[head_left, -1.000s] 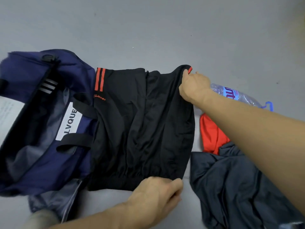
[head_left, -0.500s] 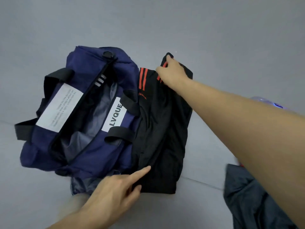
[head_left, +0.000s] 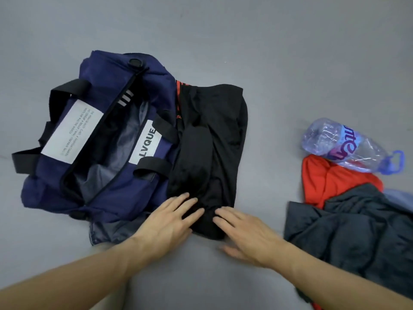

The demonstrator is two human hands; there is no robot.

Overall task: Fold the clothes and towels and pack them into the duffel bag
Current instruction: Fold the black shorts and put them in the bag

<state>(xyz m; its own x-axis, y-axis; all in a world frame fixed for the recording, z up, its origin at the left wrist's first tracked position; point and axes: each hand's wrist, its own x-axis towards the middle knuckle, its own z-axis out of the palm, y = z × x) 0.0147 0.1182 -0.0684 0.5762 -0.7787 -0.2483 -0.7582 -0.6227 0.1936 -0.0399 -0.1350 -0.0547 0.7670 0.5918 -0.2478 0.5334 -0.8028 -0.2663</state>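
Black garment (head_left: 214, 139) lies lengthwise away from me, touching duffel bag (head_left: 107, 198). Left hand (head_left: 169, 222), right hand (head_left: 243, 233) flat on its near end.

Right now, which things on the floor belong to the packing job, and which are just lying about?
Part of the job:
navy duffel bag, unzipped
black garment with red stripes, pressed by left hand and right hand
red garment
dark grey garment

Lying about:
plastic water bottle, resting partly on the red garment
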